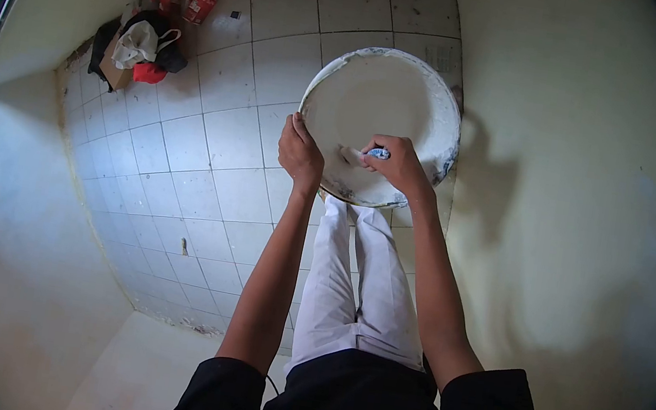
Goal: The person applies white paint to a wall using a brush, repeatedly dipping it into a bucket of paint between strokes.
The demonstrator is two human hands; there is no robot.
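Note:
A large round tub [446, 114] with a paint-smeared rim holds a whitish liquid [372, 98]. My left hand [300, 151] is closed on the tub's left rim, its thumb near the top of the edge. Over the lower part of the tub, my right hand [398, 163] is wrapped round the blue-and-white handle of a brush [379, 153]. The brush's pale head points left, at or in the liquid; its exact contact is hard to make out.
Tiled floor [233, 133] surrounds the tub on the left. A pale wall [583, 182] rises close on the right. At the upper left lies a pile of bags [137, 44] and a cardboard box, with red packets [196, 7] beside it. My legs are just below the tub.

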